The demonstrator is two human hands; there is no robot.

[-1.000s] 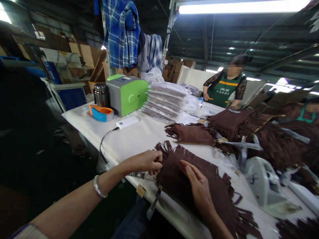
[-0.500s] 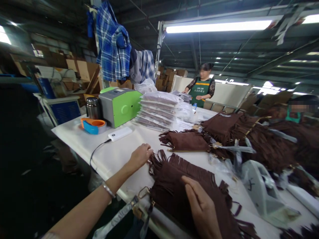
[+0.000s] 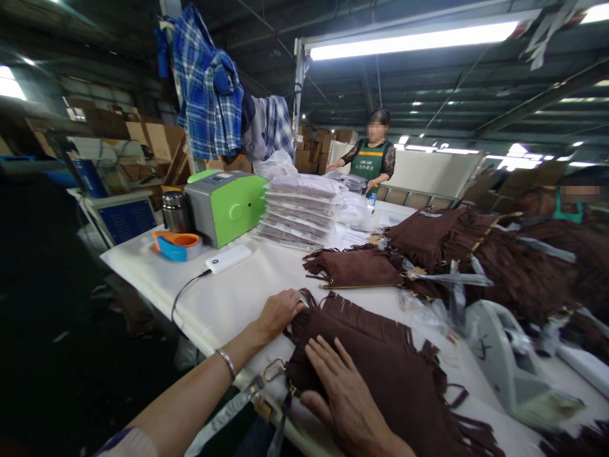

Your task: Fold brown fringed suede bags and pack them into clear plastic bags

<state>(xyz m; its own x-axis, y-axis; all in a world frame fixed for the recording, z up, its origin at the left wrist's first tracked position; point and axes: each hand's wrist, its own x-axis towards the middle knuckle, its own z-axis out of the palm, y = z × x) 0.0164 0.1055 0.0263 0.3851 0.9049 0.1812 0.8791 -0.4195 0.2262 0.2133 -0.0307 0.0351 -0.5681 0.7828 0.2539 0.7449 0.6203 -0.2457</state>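
Note:
A dark brown fringed bag (image 3: 375, 349) lies flat at the front edge of the white table. My left hand (image 3: 281, 311) is closed at the bag's upper left corner, its fingertips on the fringe there. My right hand (image 3: 340, 387) rests flat on the bag with its fingers spread and holds nothing. A metal clasp (image 3: 275, 369) and a strap wrapped in clear plastic (image 3: 226, 416) hang from the bag's left end over the table edge.
Beyond lie another brown bag (image 3: 356, 266), a brown pile (image 3: 504, 260), packed bags (image 3: 299, 209), a green-grey machine (image 3: 228, 206), a white power bank (image 3: 229, 259) and a tape dispenser (image 3: 504, 362). A person in a green apron (image 3: 371, 162) stands across the table.
My right hand has moved left and come down flat on the bag with its fingers spread. My left hand has shifted slightly right onto the bag's corner. The person across has moved slightly left.

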